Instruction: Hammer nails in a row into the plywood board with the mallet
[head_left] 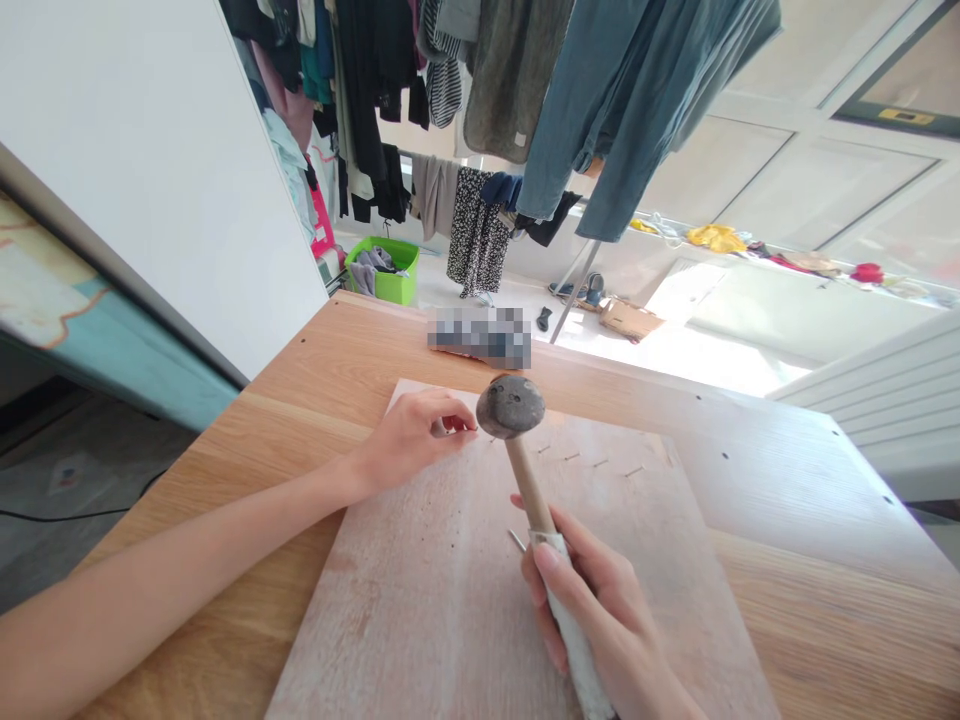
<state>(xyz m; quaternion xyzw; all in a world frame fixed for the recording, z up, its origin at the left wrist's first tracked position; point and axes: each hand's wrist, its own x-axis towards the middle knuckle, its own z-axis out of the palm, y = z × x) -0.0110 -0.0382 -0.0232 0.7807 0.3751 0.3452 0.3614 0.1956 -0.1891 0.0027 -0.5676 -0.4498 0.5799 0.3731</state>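
My right hand (592, 590) grips a rubber mallet (511, 405) by the pale wrapped lower part of its wooden handle. Its rounded grey head points away from me, over the far part of a thin wooden board (420, 600). To the left of that head, my left hand (412, 435) rests at the board's far left with thumb and forefinger pinched together. Whatever lies between those fingertips is too small to make out. Several thin nails (572, 456) stand in a row to the right. A metal nail-like piece (516, 540) shows beside my right fingers, partly hidden.
The board lies on a wood-grain table (810, 590). A blurred-out item (480, 337) sits at its far edge. Beyond are hanging clothes (615, 120), a green bin (382, 270) and a cardboard box (630, 318). A white panel (150, 170) rises at the left.
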